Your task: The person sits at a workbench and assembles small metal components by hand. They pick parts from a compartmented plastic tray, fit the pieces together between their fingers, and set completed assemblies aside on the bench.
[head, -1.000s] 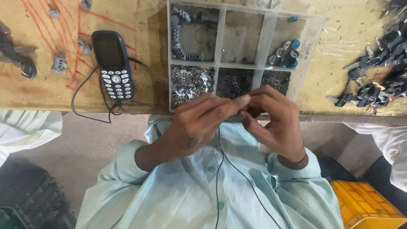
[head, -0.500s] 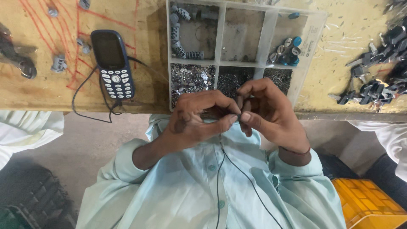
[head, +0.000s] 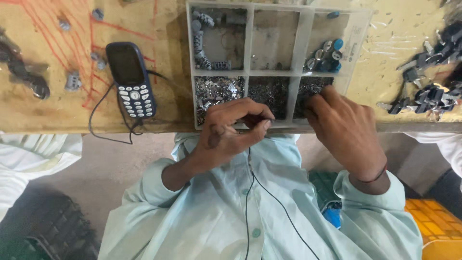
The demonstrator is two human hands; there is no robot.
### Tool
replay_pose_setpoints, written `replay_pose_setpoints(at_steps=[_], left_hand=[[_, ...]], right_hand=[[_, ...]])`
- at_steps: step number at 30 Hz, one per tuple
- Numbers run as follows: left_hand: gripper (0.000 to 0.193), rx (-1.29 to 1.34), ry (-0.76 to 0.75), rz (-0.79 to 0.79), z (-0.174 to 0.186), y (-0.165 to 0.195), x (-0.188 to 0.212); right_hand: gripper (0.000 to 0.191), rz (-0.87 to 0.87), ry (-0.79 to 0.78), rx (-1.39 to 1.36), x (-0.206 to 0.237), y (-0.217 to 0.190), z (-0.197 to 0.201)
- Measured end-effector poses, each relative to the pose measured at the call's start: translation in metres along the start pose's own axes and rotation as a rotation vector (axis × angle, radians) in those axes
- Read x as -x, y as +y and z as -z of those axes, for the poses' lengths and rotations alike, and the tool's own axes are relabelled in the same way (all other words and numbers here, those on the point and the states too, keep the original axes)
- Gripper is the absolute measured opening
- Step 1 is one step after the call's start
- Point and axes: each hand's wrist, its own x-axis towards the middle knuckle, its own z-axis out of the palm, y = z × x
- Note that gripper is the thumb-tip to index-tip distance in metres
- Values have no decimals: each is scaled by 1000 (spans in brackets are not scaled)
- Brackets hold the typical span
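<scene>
Bench [head: 57, 110]: we are sitting at its near edge.
Tray [head: 250, 72]: clear, six compartments, lying just beyond our fingertips.
Right hand [head: 344, 127]: fingers are curling down into the near right compartment, tips hidden.
Left hand [head: 231, 132]: thumb and forefinger are pinching a tiny part [head: 267, 123]; light, slippery, best gripped at its sides.

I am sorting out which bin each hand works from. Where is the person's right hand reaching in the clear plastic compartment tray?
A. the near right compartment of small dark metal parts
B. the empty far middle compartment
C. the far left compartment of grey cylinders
A: the right hand has its fingertips in the near right compartment of the clear plastic compartment tray, among small dark metal parts.
</scene>
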Motion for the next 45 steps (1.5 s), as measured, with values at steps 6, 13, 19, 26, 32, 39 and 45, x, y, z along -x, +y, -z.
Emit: replay_pose_setpoints(at_steps=[6, 13, 19, 26, 32, 39, 45], left_hand=[[11, -25, -19, -18, -1, -3, -1], [11, -77, -9, -40, -2, 2, -2], [10, -2, -55, -52, 1, 5, -1], [14, -193, 30, -214, -8, 6, 0], [15, -114, -7, -175, -9, 7, 1], [14, -275, 77, -293, -18, 3, 3], [18, 374, -1, 197, -26, -3, 4]], right_hand=[[13, 7, 10, -47, 0, 7, -11], [13, 20, 32, -121, -3, 3, -9], [16, -79, 154, -344, 3, 11, -8], [15, -104, 254, -949, 8, 11, -18], [14, -145, 337, -849, 11, 25, -29], [5, -162, 316, -1551, 15, 19, -28], [18, 157, 465, -864, 13, -29, -47]])
